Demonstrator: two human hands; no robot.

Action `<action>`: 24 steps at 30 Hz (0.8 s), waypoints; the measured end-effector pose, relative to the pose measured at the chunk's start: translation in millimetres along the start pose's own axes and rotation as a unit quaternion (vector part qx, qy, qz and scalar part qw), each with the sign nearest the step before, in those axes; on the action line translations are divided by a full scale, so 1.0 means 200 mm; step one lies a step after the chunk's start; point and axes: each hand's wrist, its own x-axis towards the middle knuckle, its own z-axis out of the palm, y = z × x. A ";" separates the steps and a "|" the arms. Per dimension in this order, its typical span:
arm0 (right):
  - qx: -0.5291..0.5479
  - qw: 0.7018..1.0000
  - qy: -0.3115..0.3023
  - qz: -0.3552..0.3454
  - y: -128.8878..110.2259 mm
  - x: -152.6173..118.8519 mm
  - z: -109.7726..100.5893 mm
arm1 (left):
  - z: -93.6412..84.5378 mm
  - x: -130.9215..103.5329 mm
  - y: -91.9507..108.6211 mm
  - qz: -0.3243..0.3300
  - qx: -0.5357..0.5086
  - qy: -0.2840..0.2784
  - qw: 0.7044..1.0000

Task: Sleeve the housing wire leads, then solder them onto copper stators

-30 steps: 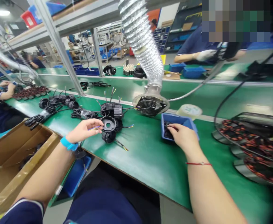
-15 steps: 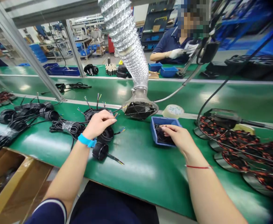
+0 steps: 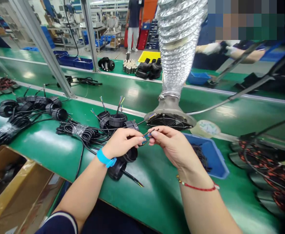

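My left hand [image 3: 124,141] pinches the thin coloured wires [image 3: 145,137] of a cable between thumb and forefinger. Against the wire ends, my right hand [image 3: 174,144] is closed on a small black tube [image 3: 157,130], largely covered by the fingers. Behind the right wrist sits a blue bin [image 3: 219,162] holding many short black pieces [image 3: 202,156]. Under and beside my left hand are round black plastic caps [image 3: 118,120] with cables through them and bare wire ends sticking out. A bundled black cable [image 3: 80,130] lies to their left.
A silver duct [image 3: 178,52] ends in a hood with a fan grille [image 3: 166,121], just beyond my hands. Copper-wound motor stators [image 3: 261,175] stand on the right. More black caps [image 3: 35,102] lie left, above a cardboard box [image 3: 22,195]. A gloved co-worker [image 3: 210,48] works opposite.
My right hand has left the blue bin and come over to my left hand, with a small black tube in its fingers. The camera view has shifted and moved closer.
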 end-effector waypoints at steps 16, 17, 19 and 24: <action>-0.022 0.998 0.001 -0.062 -0.04 -0.05 -0.04 | 0.03 -0.01 0.02 0.000 0.068 0.022 0.997; -0.027 0.997 0.000 -0.065 -0.04 -0.05 -0.04 | 0.03 -0.01 0.02 -0.001 0.069 0.022 0.997; -0.034 0.997 0.000 -0.071 -0.04 -0.06 -0.04 | 0.03 -0.01 0.02 -0.002 0.073 0.022 0.997; -0.066 0.993 0.016 -0.095 -0.03 -0.06 -0.04 | 0.03 -0.01 0.02 0.001 0.084 0.023 0.996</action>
